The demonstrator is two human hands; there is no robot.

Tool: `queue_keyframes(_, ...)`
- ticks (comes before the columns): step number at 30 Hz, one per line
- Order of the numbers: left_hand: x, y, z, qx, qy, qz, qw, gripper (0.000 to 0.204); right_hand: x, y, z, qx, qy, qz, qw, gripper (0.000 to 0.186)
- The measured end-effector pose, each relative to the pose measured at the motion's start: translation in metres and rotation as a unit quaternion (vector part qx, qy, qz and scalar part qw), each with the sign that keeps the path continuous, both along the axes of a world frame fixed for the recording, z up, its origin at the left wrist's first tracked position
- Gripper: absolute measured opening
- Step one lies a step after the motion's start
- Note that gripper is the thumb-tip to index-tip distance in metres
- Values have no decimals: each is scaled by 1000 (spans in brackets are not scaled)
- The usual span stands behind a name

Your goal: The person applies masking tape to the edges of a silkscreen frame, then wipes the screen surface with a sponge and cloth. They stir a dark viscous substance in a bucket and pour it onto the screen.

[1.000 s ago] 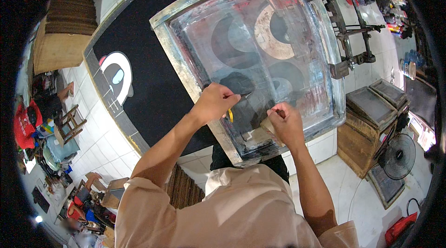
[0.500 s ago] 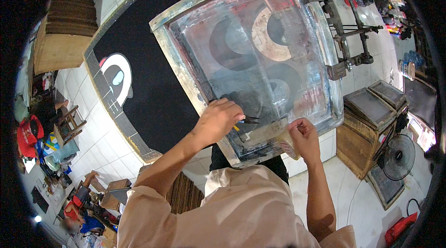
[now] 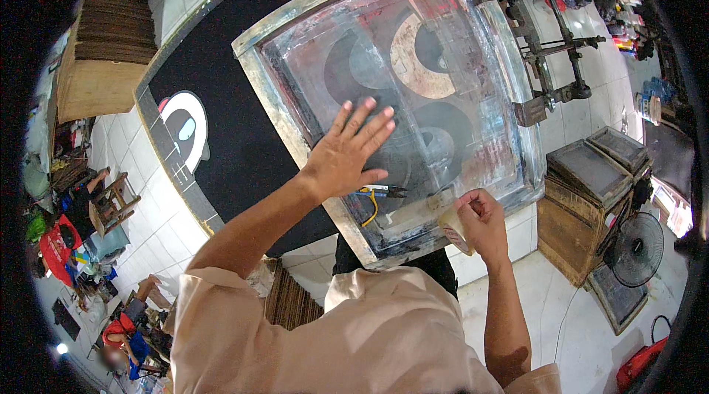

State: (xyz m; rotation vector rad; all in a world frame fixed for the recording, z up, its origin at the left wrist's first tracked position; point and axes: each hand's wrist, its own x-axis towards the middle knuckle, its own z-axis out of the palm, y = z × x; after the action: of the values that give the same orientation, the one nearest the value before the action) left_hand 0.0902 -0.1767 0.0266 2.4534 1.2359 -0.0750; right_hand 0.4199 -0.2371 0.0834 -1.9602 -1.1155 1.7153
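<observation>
A wooden-framed printing screen point(image 3: 314, 180) lies tilted in front of me, with grey and cream ring shapes showing through its stained mesh. Fingers spread, my left hand point(image 3: 346, 152) is over the mesh near its left side; whether the palm presses on it I cannot tell. Just below that hand, pliers point(image 3: 387, 192) with blue and yellow handles rest on the screen. At the near right edge of the frame, my right hand point(image 3: 484, 225) is closed on a roll of clear tape point(image 3: 455, 232).
Black material point(image 3: 251, 113) with a white printed figure lies left of the screen. Metal clamps point(image 3: 543, 47) join the frame's far right. A wooden cabinet point(image 3: 572, 228) and a fan point(image 3: 634, 250) stand at right. Stacked boards point(image 3: 111, 25) are far left; a person point(image 3: 122, 331) is lower left.
My left hand has let go of the pliers and moved a little up over the mesh, its fingers now spread. The right hand still holds the tape roll, in nearly the same place.
</observation>
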Motion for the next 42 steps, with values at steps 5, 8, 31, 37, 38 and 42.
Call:
queue_keyframes(5, -1, -13, 1, -49, 17, -109, 993, 84, 0, -3, -1, 8, -5, 4, 1000, 16)
queue_keyframes(8, -17, 4, -2, -34, -9, -139, 990, 72, 1, -3, -2, 29, -8, 21, 999, 14)
queue_keyframes(31, -25, 86, -14, 124, -3, 290, 949, 63, -2, 8, 6, 12, 21, 62, 998, 8)
queue_keyframes(37, 43, -57, 7, 70, -209, 290, 931, 53, 27, -17, 10, 37, -34, 118, 992, 19)
queue_keyframes(38, 51, -79, 13, 60, -209, 295, 930, 52, 34, -20, 10, 41, -31, 125, 991, 19)
queue_keyframes(42, 63, -137, 27, 38, -178, 340, 923, 52, 57, -22, 9, 18, -24, 138, 990, 19)
